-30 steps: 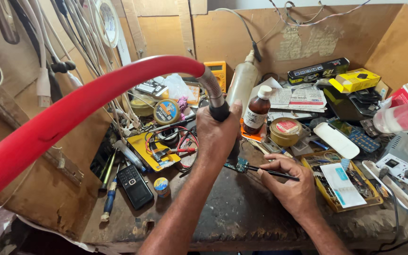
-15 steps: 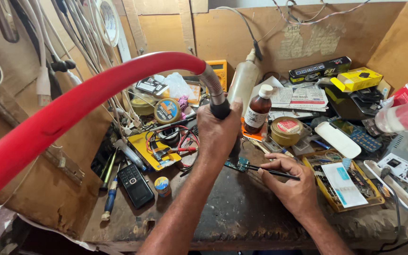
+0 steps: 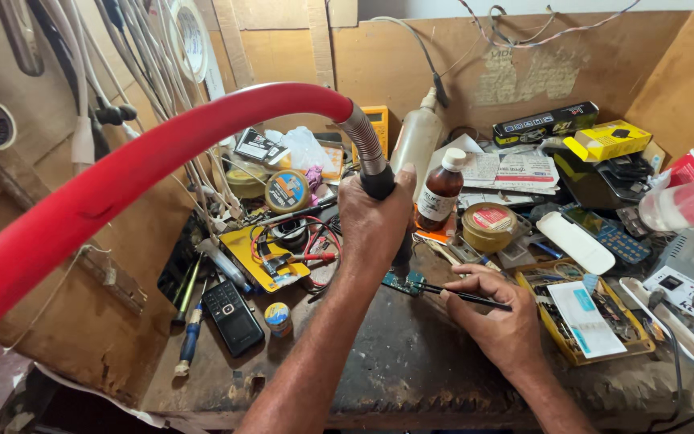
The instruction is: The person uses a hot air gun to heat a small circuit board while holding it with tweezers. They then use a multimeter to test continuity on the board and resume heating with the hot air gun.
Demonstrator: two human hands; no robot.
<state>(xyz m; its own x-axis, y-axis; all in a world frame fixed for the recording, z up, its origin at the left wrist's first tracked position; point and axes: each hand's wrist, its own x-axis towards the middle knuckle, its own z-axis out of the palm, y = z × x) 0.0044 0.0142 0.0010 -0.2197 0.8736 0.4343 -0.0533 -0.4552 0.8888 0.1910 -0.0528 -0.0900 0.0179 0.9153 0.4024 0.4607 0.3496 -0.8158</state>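
My left hand (image 3: 373, 221) grips the black handle of a hot-air tool (image 3: 380, 183), nozzle pointing down. A thick red hose (image 3: 130, 173) with a ribbed metal neck arcs from it to the lower left. Just below the nozzle a small green circuit board (image 3: 404, 281) lies on the dark workbench (image 3: 411, 362). My right hand (image 3: 496, 317) holds thin black tweezers (image 3: 463, 296) whose tips touch the board's right edge.
A black keypad phone (image 3: 232, 316), screwdrivers (image 3: 189, 337) and a yellow meter with red leads (image 3: 271, 253) lie left. A brown bottle (image 3: 441, 191), a round tin (image 3: 487, 227), a tray of parts (image 3: 584, 317) and a grey station (image 3: 692, 277) crowd the right. Cardboard walls surround the bench.
Both hands hold almost the same pose over the board. The hot-air tool has barely shifted, and the tweezers stay on the board.
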